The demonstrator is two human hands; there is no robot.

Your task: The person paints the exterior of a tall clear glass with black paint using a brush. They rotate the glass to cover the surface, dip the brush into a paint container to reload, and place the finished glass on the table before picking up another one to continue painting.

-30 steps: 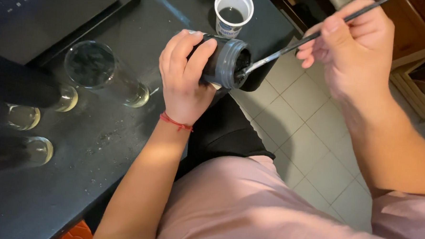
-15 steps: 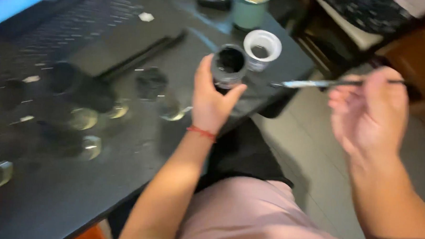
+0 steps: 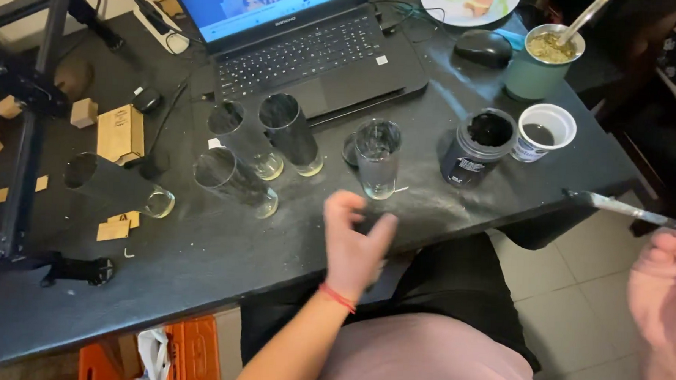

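The left hand (image 3: 354,248) hovered open and empty over the black table (image 3: 221,246), near a clear glass (image 3: 377,157). The blurred right hand (image 3: 664,292) gripped a thin metal tool (image 3: 626,210) off the table's edge.

A thin red string bracelet (image 3: 338,297) circles the wrist of the left hand (image 3: 355,244); both forearms are bare, the right hand (image 3: 664,292) wears nothing, and a pale pink shirt (image 3: 429,365) covers the torso
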